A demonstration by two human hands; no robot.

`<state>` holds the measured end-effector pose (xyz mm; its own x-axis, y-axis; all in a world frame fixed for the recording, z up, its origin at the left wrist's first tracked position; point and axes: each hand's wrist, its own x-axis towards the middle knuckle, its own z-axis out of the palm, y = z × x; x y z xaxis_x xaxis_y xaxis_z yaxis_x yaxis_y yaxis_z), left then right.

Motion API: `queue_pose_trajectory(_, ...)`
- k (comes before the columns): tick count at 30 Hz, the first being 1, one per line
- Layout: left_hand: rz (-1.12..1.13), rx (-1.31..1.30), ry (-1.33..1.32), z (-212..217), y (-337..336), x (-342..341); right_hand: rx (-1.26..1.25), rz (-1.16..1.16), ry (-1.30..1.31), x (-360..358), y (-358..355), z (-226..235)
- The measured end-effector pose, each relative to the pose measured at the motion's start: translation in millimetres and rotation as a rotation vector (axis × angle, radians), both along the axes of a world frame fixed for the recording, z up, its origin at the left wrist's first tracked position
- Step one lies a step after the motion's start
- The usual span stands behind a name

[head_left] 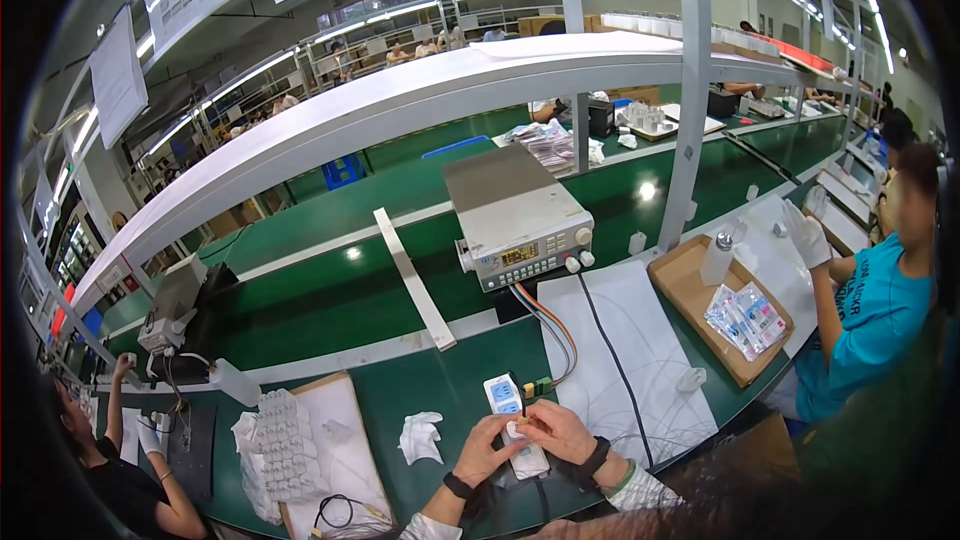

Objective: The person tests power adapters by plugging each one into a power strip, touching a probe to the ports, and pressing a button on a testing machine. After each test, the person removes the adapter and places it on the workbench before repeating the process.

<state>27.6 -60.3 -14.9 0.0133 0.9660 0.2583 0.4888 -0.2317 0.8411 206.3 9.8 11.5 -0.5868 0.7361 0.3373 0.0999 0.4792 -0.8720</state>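
My left hand [484, 452] and my right hand [562, 433] meet at the front of the green bench, fingertips pinched together. Between them is a small pale piece, mostly hidden by the fingers and too small to name. Under and just beyond the hands lies a white power strip [503, 393] with blue socket faces; its near end shows below my fingers. A green connector [541, 386] sits beside the strip, joined to multicoloured wires [553, 318] from a grey bench instrument [524, 222] with a lit display. A crumpled white cloth [421, 437] lies left of my left hand.
Left stands a clear moulded tray [288, 445] on a white board. Right are a white sheet [625, 340] crossed by a black cable [612, 370], and a cardboard tray [690, 285] with packets and a bottle. Co-workers sit at both sides; a shelf post [690, 130] rises ahead.
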Motion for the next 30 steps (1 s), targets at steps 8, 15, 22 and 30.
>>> queue_pose_trajectory(8,0.033,0.019,-0.002,4.3,-0.7,2.8,0.01,0.005,-0.02,-0.2,-1.5,4.1)
queue_pose_trajectory(15,0.046,0.03,-0.096,4.9,-2.4,5.5,0.056,-0.001,0.013,0.1,-3.1,6.1)
queue_pose_trajectory(22,0.029,0.024,-0.065,7.4,-1.1,3.9,0.064,-0.036,-0.042,1.6,-5.6,11.8)
queue_pose_trajectory(30,0.034,0.051,0.031,14.3,1.8,4.2,0.262,-0.108,0.038,-2.4,-4.3,20.3)
